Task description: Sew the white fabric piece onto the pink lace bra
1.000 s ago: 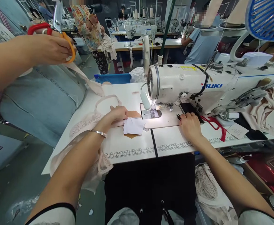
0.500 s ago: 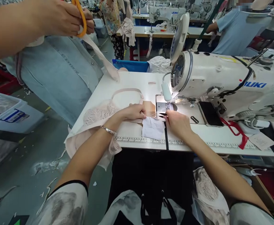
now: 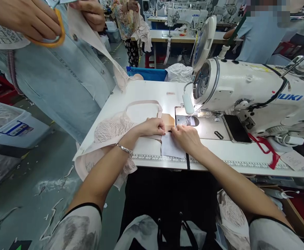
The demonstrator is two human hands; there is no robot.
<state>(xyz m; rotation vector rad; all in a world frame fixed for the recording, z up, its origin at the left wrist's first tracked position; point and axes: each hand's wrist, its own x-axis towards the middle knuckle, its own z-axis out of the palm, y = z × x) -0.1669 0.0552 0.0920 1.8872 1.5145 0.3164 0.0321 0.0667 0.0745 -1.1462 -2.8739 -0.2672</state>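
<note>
My left hand is closed in a pinch at the edge of a pale beige lace garment, which spreads left over the table edge. The garment's thin strap loops behind the hand. My right hand is closed around small thread snips, of which just the dark tip shows, close to my left fingertips. Under the right fingers lies a white cloth piece. A tan patch sits between my hands and the needle plate of the sewing machine.
A phone and a small black blade-shaped piece lie right of the needle plate. Red ribbon hangs near a paper tag. At left, a co-worker's hand holds orange-handled scissors beside a beige strip.
My right hand has shifted left, bringing the snips beside my left fingers. The co-worker's hands have moved apart, the scissors going left and the beige strip being lifted. The view has shifted slightly.
</note>
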